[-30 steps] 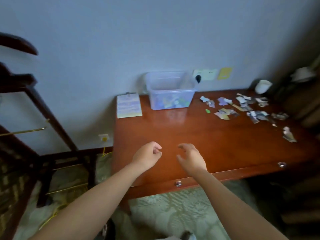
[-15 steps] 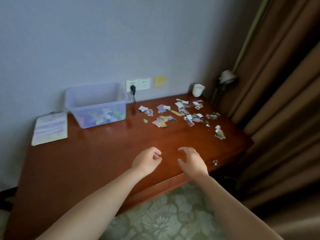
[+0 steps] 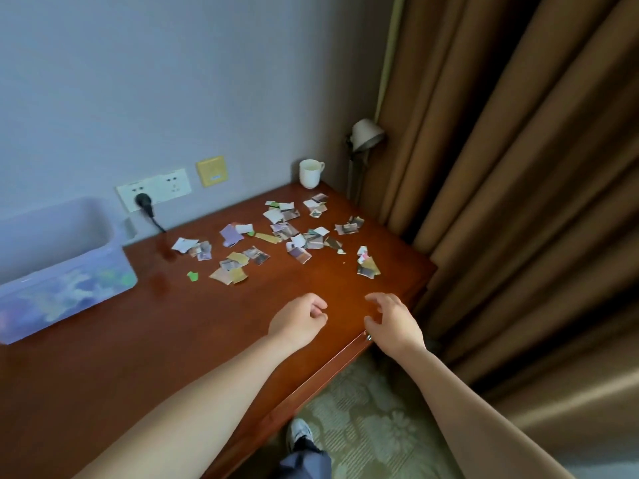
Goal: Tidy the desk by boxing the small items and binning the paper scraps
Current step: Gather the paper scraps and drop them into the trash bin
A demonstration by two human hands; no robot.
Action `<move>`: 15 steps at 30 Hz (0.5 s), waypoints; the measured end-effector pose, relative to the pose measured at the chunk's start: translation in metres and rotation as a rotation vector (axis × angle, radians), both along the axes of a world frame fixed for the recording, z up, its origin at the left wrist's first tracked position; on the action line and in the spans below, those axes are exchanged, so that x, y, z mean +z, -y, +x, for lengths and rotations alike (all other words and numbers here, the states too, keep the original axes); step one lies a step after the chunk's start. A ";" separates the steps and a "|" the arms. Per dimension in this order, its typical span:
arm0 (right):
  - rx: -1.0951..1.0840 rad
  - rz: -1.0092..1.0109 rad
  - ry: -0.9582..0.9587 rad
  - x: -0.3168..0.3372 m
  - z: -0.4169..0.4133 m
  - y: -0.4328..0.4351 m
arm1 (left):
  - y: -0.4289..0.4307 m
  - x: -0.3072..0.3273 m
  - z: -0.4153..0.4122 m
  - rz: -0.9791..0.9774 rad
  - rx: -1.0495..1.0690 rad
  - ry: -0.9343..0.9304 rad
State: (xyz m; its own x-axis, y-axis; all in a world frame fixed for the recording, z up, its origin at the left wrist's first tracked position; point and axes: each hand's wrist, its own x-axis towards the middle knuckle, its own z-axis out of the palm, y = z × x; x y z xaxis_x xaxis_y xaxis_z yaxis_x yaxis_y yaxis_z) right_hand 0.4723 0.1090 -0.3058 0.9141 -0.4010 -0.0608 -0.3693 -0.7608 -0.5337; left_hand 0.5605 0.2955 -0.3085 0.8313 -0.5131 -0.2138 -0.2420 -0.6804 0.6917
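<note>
Torn paper scraps (image 3: 276,243) lay scattered across the far right of the desk (image 3: 138,340), to the right of the clear plastic box (image 3: 62,271) by the wall. Light, thin and flat, they would likely need pinching by an edge or sweeping into a pile. The left hand (image 3: 299,323) hovered near the front edge in an empty curled fist, and beside it the right hand (image 3: 394,323) was half open, fingers bent, holding nothing.

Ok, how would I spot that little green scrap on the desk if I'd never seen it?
Start at the translucent plastic box on the left of the wooden desk. Just right of its near corner, at the left edge of the scattered paper scraps, the green scrap lies alone on bare wood. It is bright green, while its neighbours are bigger printed, white or tan pieces.
</note>
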 end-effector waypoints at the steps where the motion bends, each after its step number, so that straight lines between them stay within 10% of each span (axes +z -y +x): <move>1: -0.015 0.002 -0.006 -0.002 0.010 0.012 | 0.014 -0.003 0.012 -0.004 -0.013 -0.005; 15: -0.032 0.015 -0.204 -0.022 0.136 0.132 | 0.145 -0.038 0.142 0.003 -0.032 -0.087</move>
